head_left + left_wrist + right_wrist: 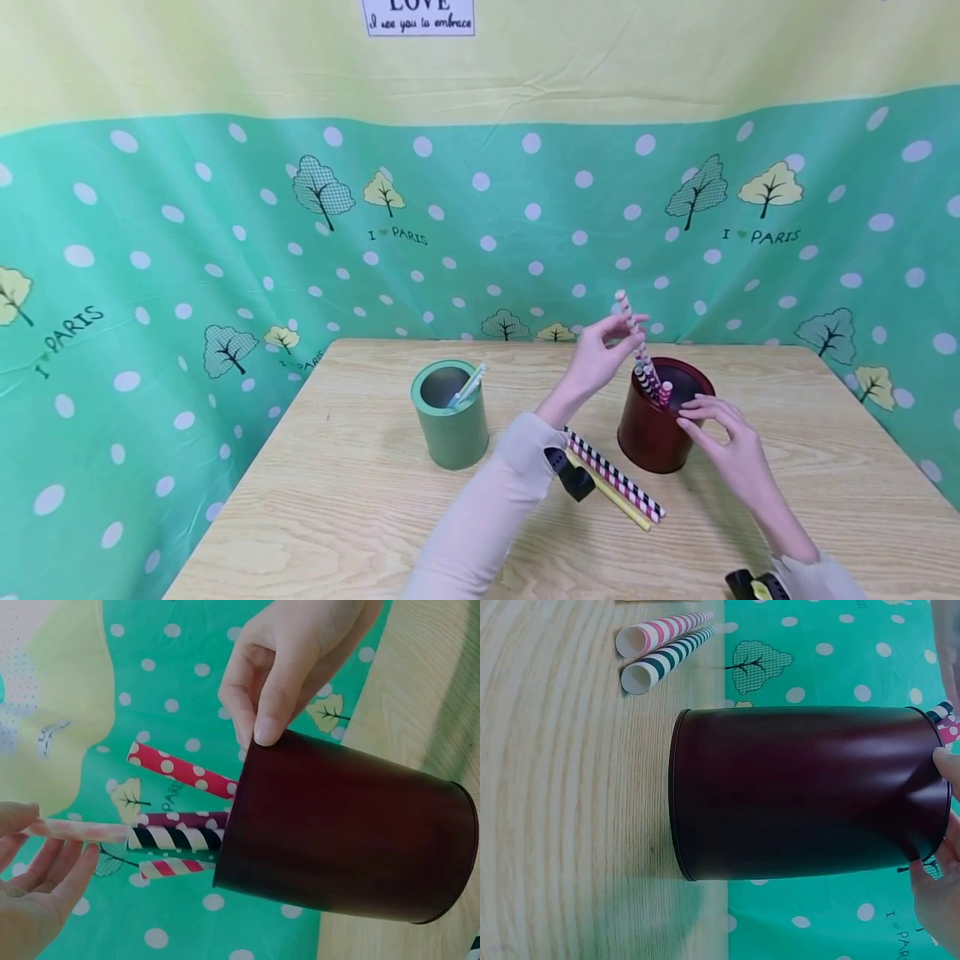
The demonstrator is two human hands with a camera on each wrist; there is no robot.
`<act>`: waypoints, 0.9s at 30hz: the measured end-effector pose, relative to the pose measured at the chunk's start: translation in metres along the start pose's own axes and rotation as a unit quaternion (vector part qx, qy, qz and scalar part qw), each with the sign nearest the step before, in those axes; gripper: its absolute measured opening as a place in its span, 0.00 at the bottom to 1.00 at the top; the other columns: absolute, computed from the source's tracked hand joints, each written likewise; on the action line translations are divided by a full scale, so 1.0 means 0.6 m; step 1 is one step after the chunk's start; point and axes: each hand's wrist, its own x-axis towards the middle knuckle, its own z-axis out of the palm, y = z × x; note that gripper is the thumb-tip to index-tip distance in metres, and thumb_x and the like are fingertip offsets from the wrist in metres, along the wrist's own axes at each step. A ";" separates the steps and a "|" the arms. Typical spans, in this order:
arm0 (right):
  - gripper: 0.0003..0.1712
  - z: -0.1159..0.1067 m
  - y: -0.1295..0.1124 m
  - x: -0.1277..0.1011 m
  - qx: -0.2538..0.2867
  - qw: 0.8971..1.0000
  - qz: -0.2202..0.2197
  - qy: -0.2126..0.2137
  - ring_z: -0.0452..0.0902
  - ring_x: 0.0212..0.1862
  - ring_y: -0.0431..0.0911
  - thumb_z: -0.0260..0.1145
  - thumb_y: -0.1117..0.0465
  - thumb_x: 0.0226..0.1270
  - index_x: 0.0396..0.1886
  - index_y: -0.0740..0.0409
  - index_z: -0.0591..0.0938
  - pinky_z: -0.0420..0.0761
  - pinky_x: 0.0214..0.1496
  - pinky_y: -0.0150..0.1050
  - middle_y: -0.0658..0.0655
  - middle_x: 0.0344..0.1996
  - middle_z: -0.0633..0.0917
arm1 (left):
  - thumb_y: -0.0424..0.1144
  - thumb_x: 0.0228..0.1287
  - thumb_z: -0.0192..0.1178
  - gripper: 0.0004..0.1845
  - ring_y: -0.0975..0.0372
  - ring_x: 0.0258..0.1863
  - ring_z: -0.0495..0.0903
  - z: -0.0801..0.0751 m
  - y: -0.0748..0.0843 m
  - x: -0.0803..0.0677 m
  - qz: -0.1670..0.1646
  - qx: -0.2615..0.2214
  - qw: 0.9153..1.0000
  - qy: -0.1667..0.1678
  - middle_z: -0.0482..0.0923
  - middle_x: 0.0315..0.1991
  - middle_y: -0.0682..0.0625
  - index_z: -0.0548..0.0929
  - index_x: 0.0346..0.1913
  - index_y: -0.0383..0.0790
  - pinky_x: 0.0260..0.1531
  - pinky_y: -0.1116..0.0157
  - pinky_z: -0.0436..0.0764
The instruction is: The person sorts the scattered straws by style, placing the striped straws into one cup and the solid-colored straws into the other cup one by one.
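Note:
My left hand (pixel 600 357) pinches a light pink-patterned paper straw (pixel 86 831) above the dark red canister (pixel 654 437). The straw stands at a slant, its lower end over the opening. Several paper straws stick out of this canister, among them a red polka-dot straw (pixel 184 771) and a black-and-white striped straw (pixel 172 838). My right hand (pixel 731 442) grips the canister's rim at its right side, thumb outside. In the right wrist view, the canister's wall (pixel 802 791) fills the middle and its base meets the wooden table.
A green canister (pixel 453 429) with a few pale straws (pixel 468 386) stands to the left. Between the canisters lie a yellow straw (pixel 626 510), a pink striped straw (pixel 637 502) and a black striped straw (pixel 643 494) on the wooden table (pixel 337 467). A patterned curtain (pixel 450 275) hangs behind.

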 end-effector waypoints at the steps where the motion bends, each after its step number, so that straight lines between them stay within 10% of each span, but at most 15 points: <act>1: 0.10 0.000 0.000 0.000 0.000 1.000 0.000 0.000 0.63 0.55 0.36 0.67 0.62 0.52 0.35 0.43 0.81 0.56 0.56 0.21 0.42 0.45 0.77 | 0.32 0.59 0.55 0.16 0.64 0.40 0.77 -0.003 0.003 -0.003 0.000 -0.003 1.000 0.000 0.78 0.44 0.41 0.75 0.50 0.33 0.40 0.75 0.74; 8: 0.11 0.001 0.002 0.002 0.003 1.000 -0.004 0.002 0.64 0.55 0.36 0.67 0.62 0.52 0.34 0.44 0.82 0.56 0.57 0.22 0.43 0.45 0.77 | 0.29 0.58 0.54 0.17 0.57 0.46 0.75 -0.022 0.005 -0.024 -0.009 -0.003 1.000 0.006 0.76 0.45 0.38 0.73 0.52 0.31 0.45 0.74 0.72; 16: 0.10 0.000 0.001 0.001 -0.004 1.000 0.003 0.001 0.63 0.55 0.35 0.67 0.61 0.52 0.35 0.43 0.81 0.56 0.56 0.20 0.42 0.45 0.77 | 0.31 0.57 0.56 0.15 0.64 0.42 0.76 -0.035 -0.059 -0.042 -0.022 0.010 1.000 0.004 0.78 0.44 0.43 0.76 0.48 0.33 0.43 0.73 0.73; 27: 0.09 0.000 -0.001 -0.001 -0.001 1.000 0.012 -0.003 0.63 0.55 0.35 0.66 0.60 0.53 0.34 0.43 0.81 0.55 0.56 0.21 0.42 0.45 0.77 | 0.36 0.58 0.56 0.14 0.68 0.38 0.76 -0.061 -0.127 -0.088 -0.076 0.065 0.991 -0.092 0.79 0.40 0.48 0.78 0.47 0.36 0.40 0.73 0.74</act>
